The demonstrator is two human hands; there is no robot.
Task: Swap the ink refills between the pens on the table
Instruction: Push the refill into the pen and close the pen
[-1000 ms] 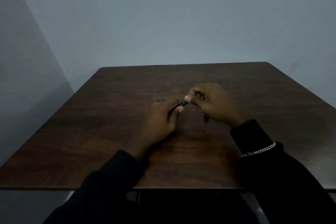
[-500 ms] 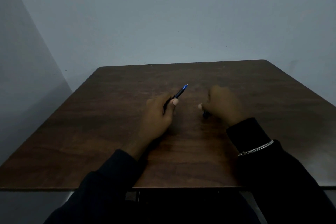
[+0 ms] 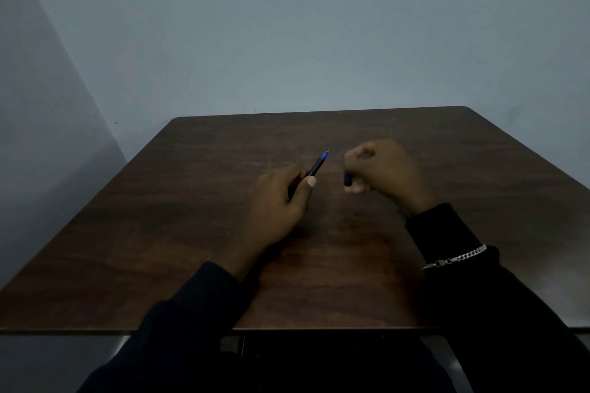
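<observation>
Head view, setting: a dark brown wooden table seen from above and behind the hands, pushed against a plain grey-blue wall. The light is dim.

Head view, left hand: the left hand rests near the middle of the table, fingers curled closed around a pen, with the thumb lying along the barrel.

Head view, pen: the pen has a dark barrel and a blue section near its fine point. It sticks out of the left hand and points up and away to the right, toward the far edge of the table. Its rear part is hidden inside the hand.

Head view, right hand: the right hand is just to the right of the pen tip, not touching it. It is closed into a loose fist, somewhat blurred.

Head view, small dark piece: a small dark blue piece shows at the lower left of the right fist, pinched between its fingers. Whether it is a pen cap, a barrel section or another pen is too blurred to tell.

Head view, gap between hands: the two hands are near each other but apart, with bare table between them.

Head view, sleeves: both arms wear dark long sleeves that reach to the wrists.

Head view, bracelet: a silver chain bracelet lies over the right sleeve, partway up the forearm.

Head view, refills: no loose refill can be made out on the table in this dim light.
</observation>
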